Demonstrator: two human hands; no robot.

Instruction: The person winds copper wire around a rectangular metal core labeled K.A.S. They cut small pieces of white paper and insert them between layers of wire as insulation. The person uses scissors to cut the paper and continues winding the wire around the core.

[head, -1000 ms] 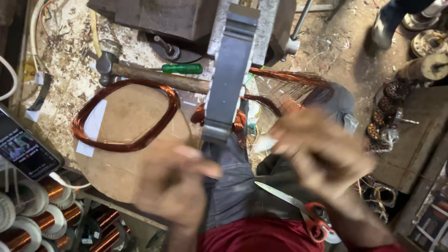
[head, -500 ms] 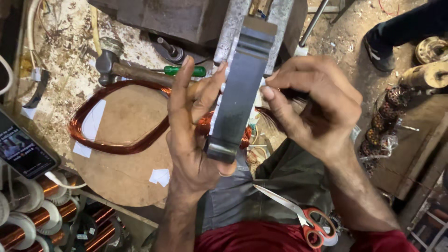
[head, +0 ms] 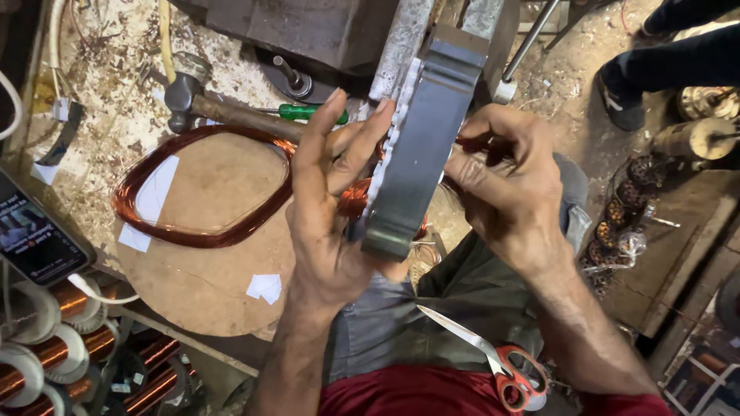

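1. A phone [head: 35, 239] with a lit screen lies at the far left edge, above spools of copper wire [head: 46, 347].
2. A copper wire coil [head: 193, 192], bound with white paper tabs, lies on the round wooden worktop [head: 208, 285]; a hammer [head: 223, 112] and a green-handled screwdriver [head: 308, 113] lie just beyond it.
3. The left hand [head: 327, 208] is open, fingers straight, its palm flat against the grey metal former [head: 420, 146].
4. The former's long axis runs from lower left, near the lap, up and right toward the machine.
5. The right hand [head: 509, 185] curls against the former's right side, fingertips pinched on copper strands.
6. Red-handled scissors [head: 501, 362] rest on the lap.
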